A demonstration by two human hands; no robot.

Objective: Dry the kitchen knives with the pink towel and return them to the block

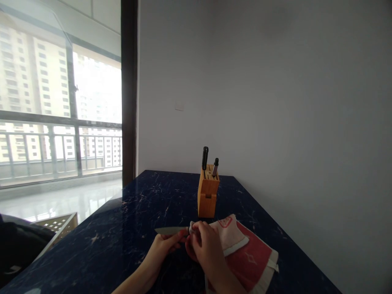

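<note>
A knife lies level above the dark marble table, its blade pointing left. My left hand is closed on the knife near the base of the blade. My right hand is closed around a bit of light cloth pressed against the knife at the same spot. A red and cream cloth lies on the table under and to the right of my right hand. Behind them stands a wooden knife block with two dark handles sticking out of it.
A grey wall runs along the table's right side and back. On the left are a large window, a dark pillar and a balcony rail. A perforated box and a dark bundle sit low at the left.
</note>
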